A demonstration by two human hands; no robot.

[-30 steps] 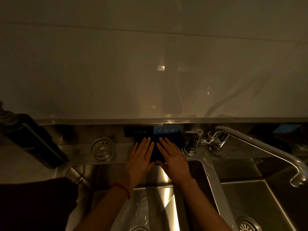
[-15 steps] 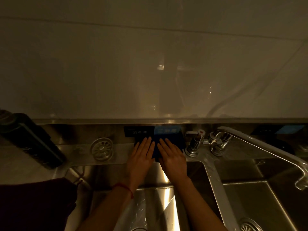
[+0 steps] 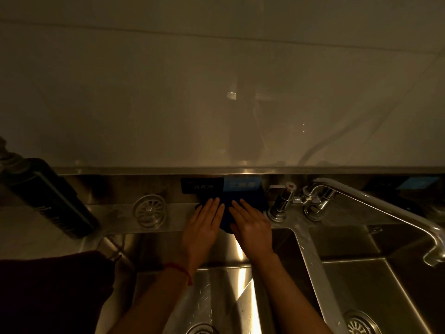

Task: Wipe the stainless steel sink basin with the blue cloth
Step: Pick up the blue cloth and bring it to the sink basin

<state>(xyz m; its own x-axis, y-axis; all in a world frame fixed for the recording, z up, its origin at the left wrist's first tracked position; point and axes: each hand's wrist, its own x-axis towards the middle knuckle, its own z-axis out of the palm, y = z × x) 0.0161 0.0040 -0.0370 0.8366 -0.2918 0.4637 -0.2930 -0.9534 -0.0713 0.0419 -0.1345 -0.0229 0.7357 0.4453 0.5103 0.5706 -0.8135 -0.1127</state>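
Head view, dim light: both hands lie flat, palms down, on the blue cloth [image 3: 225, 214], which sits on the back ledge of the sink basin [image 3: 216, 295], just under the 2 label plates [image 3: 220, 185] on the rear wall. Left hand [image 3: 201, 231] has fingers straight and together, pressing the cloth's left part; right hand [image 3: 251, 229] does the same on the right part. Neither is clenched or pinching; fingers are spread flat on the fabric.

Change over the last 1 s: very little. Both hands have crept slightly toward the back wall and the cloth has gone with them, now tucked closer under the labels. Faucet base [image 3: 279, 208] stands just beside the cloth's right edge, not touching as far as I can tell. Loose strainer [image 3: 149, 210] lies on the ledge well left.

Judgement: wipe is on the rear ledge only; basin floor and walls below look not yet covered, so most of the task remains.
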